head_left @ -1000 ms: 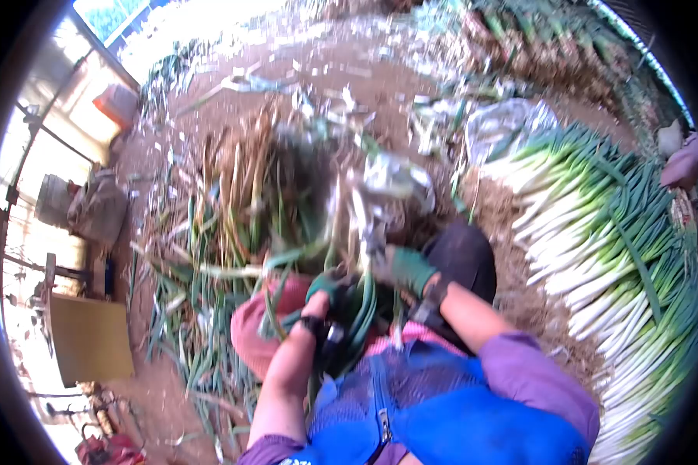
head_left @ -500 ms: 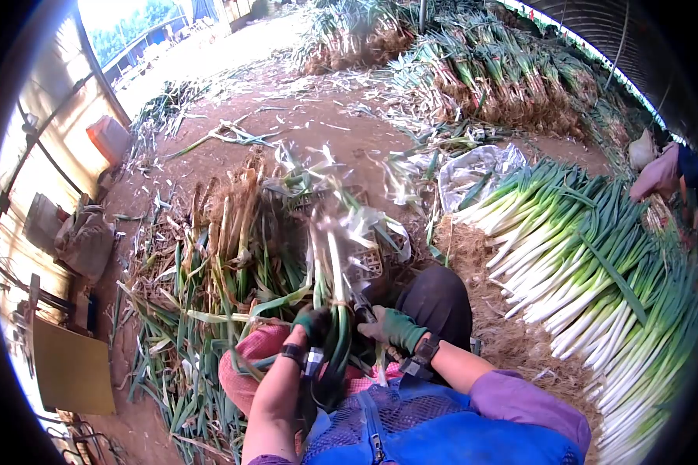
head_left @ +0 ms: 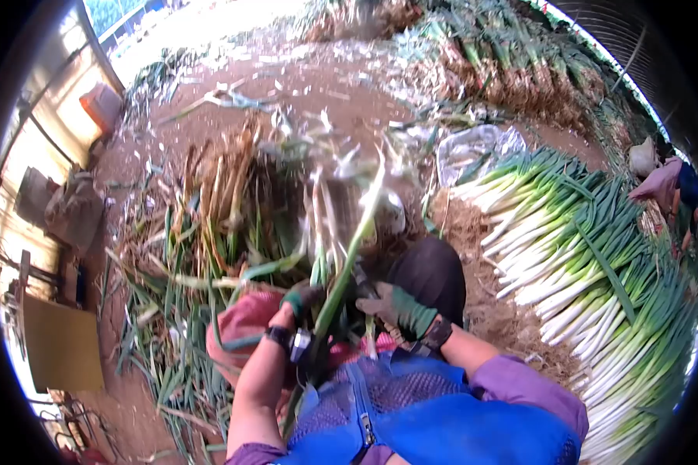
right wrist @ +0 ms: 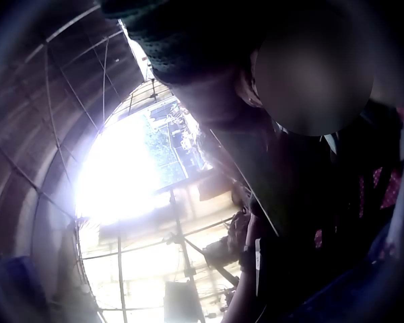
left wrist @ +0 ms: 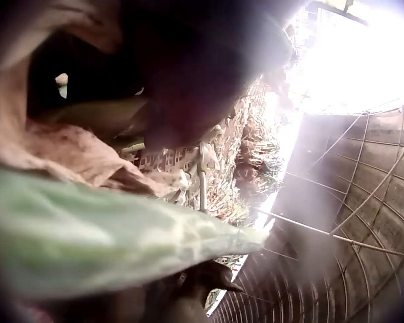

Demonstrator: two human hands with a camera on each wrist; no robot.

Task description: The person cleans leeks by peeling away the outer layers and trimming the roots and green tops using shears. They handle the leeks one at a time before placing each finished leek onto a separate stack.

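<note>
Two gloved hands meet over your lap: your left hand [head_left: 302, 298] grips the green onion stalk [head_left: 354, 248] low on its shaft. Your right hand [head_left: 395, 308] sits just beside the stalk on its right, fingers curled toward it, though whether they pinch anything cannot be told. The stalk's long axis runs from your chest up and away, its pale end tilted slightly right. The untrimmed heap [head_left: 217, 209] lies left of the stalk and the pile of cleaned onions [head_left: 589, 256] well apart on its right.
</note>
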